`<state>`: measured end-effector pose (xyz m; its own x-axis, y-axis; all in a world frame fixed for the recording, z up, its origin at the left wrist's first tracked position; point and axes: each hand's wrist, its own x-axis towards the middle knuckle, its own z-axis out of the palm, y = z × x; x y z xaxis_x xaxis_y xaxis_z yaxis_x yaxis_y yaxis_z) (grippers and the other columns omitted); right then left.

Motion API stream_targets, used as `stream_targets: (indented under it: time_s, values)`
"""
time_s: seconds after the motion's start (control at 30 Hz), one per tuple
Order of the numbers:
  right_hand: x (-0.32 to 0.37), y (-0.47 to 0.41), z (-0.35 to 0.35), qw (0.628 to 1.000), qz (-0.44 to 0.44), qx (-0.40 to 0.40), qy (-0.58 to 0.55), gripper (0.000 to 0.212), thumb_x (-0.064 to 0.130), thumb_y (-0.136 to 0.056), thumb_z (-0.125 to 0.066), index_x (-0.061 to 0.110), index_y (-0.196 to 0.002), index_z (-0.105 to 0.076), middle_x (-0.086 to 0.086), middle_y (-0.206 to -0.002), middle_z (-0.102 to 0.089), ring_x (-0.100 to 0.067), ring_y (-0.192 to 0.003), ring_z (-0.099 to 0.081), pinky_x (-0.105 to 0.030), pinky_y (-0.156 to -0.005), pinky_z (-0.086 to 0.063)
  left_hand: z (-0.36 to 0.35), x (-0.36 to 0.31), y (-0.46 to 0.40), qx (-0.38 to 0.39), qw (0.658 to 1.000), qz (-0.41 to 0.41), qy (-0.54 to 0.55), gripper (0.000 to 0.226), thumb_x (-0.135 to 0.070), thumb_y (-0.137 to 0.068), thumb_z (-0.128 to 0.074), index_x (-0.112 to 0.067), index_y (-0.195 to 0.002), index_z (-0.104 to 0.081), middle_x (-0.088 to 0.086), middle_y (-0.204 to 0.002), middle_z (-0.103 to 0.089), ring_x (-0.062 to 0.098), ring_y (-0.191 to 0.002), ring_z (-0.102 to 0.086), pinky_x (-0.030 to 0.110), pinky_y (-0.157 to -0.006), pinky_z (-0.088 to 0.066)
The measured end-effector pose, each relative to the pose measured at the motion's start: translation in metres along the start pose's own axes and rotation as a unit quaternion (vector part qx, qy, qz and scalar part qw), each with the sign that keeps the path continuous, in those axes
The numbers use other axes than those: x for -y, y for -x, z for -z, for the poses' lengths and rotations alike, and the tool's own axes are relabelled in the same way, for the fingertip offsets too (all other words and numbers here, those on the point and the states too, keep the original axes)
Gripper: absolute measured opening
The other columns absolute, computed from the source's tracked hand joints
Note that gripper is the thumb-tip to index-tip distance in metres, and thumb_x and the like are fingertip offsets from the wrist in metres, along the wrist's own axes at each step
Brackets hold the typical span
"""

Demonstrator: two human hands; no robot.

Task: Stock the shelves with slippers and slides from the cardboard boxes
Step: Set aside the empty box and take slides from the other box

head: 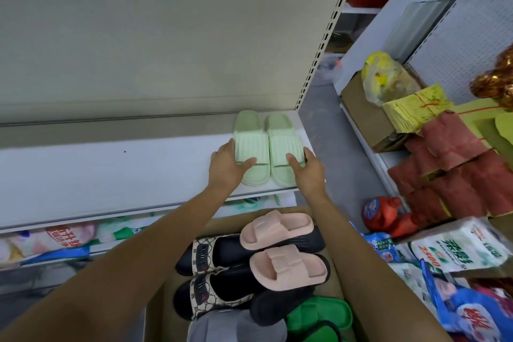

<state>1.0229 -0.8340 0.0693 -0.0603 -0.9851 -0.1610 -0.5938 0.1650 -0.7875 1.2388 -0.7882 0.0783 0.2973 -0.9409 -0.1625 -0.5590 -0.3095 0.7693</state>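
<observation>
Both hands, left hand (227, 162) and right hand (306, 168), clasp the light, soft foam green slides (266, 147) by their outer edges on the shelf (111, 175)

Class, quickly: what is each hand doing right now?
Left hand: grips the left light green slide on the shelf.
Right hand: grips the right light green slide.

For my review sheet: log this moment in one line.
hands: left hand, right hand | holding: light green slides | on: shelf
</observation>
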Motion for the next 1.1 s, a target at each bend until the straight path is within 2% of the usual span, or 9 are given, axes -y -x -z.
stream_targets:
  time_s: [0.1,0.3,0.4,0.5,0.6,0.73,0.9,1.0,1.1]
  values:
    - [0.016,0.017,0.012,1.0,0.01,-0.001,0.026,0.068,0.061,-0.089,-0.056,0.005,-0.127,-0.058,-0.011,-0.122,-0.066,-0.029,-0.113,-0.06,-0.037,-0.093,-0.051,0.009,-0.008,0.015,-0.004,0.999,0.006,0.048,0.082,-0.049,-0.083,-0.075,-0.015,-0.15,-0.041,0.005,-0.147,-0.052,0.028,-0.126,-0.055,0.046,-0.105,-0.046]
    - [0.014,0.059,0.026,0.995,0.006,-0.058,-0.078,0.043,0.029,-0.095,-0.065,0.011,-0.134,-0.055,-0.007,-0.132,-0.061,-0.019,-0.116,-0.057,-0.023,-0.093,-0.047,0.018,-0.001,0.073,-0.078,0.98,-0.181,-0.009,0.041,-0.013,-0.095,-0.061,-0.021,-0.135,-0.057,-0.002,-0.134,-0.059,0.021,-0.118,-0.053,0.035,-0.103,-0.044]
    - [-0.006,0.107,0.027,0.989,0.005,-0.089,-0.115,0.033,0.019,-0.095,-0.065,0.015,-0.127,-0.059,-0.002,-0.125,-0.063,-0.015,-0.111,-0.058,-0.013,-0.087,-0.044,0.01,0.016,0.108,-0.023,0.958,-0.278,-0.067,0.04,-0.005,-0.093,-0.058,-0.018,-0.131,-0.059,-0.002,-0.132,-0.06,0.019,-0.121,-0.051,0.015,-0.105,-0.032]
    - [-0.036,0.153,0.022,0.987,-0.016,-0.104,-0.118,0.027,0.012,-0.093,-0.065,0.011,-0.12,-0.063,0.0,-0.114,-0.065,-0.015,-0.104,-0.06,-0.023,-0.089,-0.046,-0.014,0.047,0.135,0.103,0.935,-0.325,-0.094,0.046,-0.01,-0.092,-0.06,-0.023,-0.136,-0.055,-0.004,-0.137,-0.057,0.015,-0.126,-0.049,0.022,-0.11,-0.034]
    - [-0.077,0.189,0.008,0.988,-0.084,-0.09,-0.095,0.03,0.012,-0.092,-0.066,0.008,-0.122,-0.063,0.0,-0.11,-0.063,-0.015,-0.101,-0.059,-0.026,-0.089,-0.047,-0.047,0.084,0.142,0.178,0.945,-0.259,-0.089,0.041,-0.025,-0.094,-0.059,-0.022,-0.134,-0.059,-0.005,-0.139,-0.058,0.017,-0.128,-0.053,0.039,-0.109,-0.042]
    - [-0.137,0.214,-0.015,0.968,-0.219,-0.078,-0.091,0.051,0.02,-0.089,-0.072,0.003,-0.134,-0.054,-0.011,-0.128,-0.057,-0.027,-0.117,-0.055,-0.041,-0.102,-0.046,-0.08,0.116,0.125,0.21,0.974,-0.063,-0.054,0.043,-0.047,-0.09,-0.051,-0.029,-0.127,-0.063,-0.005,-0.132,-0.064,0.019,-0.12,-0.061,0.04,-0.102,-0.05]
    - [-0.189,0.222,-0.038,0.935,-0.313,-0.131,-0.105,0.032,0.026,-0.08,-0.075,-0.001,-0.095,-0.064,-0.018,-0.091,-0.067,-0.032,-0.088,-0.064,-0.031,-0.07,-0.041,-0.137,0.176,0.057,0.261,0.958,-0.067,-0.096,0.054,-0.053,-0.09,-0.043,-0.029,-0.137,-0.056,-0.005,-0.136,-0.063,0.017,-0.124,-0.059,0.041,-0.109,-0.046]
    - [-0.198,0.226,-0.061,0.919,-0.341,-0.129,-0.147,0.056,0.039,-0.077,-0.076,-0.007,-0.104,-0.061,-0.019,-0.096,-0.069,-0.031,-0.09,-0.066,-0.036,-0.07,-0.045,-0.174,0.211,0.021,0.273,0.956,-0.001,-0.109,0.06,-0.066,-0.088,-0.04,-0.031,-0.135,-0.054,-0.003,-0.135,-0.063,0.02,-0.125,-0.059,0.044,-0.11,-0.044]
    - [-0.199,0.226,-0.08,0.906,-0.347,-0.124,-0.208,0.05,0.038,-0.08,-0.077,-0.003,-0.105,-0.063,-0.017,-0.1,-0.072,-0.032,-0.093,-0.068,-0.036,-0.075,-0.049,-0.168,0.153,0.04,0.243,0.966,0.08,-0.05,0.041,-0.04,-0.101,-0.05,-0.014,-0.13,-0.062,0.012,-0.13,-0.065,0.033,-0.118,-0.061,0.038,-0.101,-0.045]
